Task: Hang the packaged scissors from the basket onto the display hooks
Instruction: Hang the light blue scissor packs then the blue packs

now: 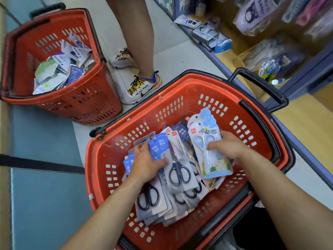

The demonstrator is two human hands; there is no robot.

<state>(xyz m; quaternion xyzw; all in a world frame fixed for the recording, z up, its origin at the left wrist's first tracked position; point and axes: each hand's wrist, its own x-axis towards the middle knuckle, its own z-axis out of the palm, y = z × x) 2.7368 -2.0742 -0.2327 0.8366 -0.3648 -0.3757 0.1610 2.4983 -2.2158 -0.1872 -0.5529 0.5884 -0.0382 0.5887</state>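
— Where are the packaged scissors?
— Heaped in the red basket right under me, on the floor beside the shelf. Most are carded packs lying flat and overlapping.
— What has your right hand got?
— My right hand pinches a pale blue pack of small blue-and-white scissors, thumb across its front and fingers curled behind. The pack is tilted up at the basket's far right, with its lower end against the heap.
— And the left?
— My left hand is down in the heap. Its fingers curl over some blue-carded packs and its thumb presses the edge of a black-handled scissors pack. Whether they are lifted I cannot tell.
— Anything else about?
— A second red basket of packets stands at the far left. Another person's trainers are between the two baskets.
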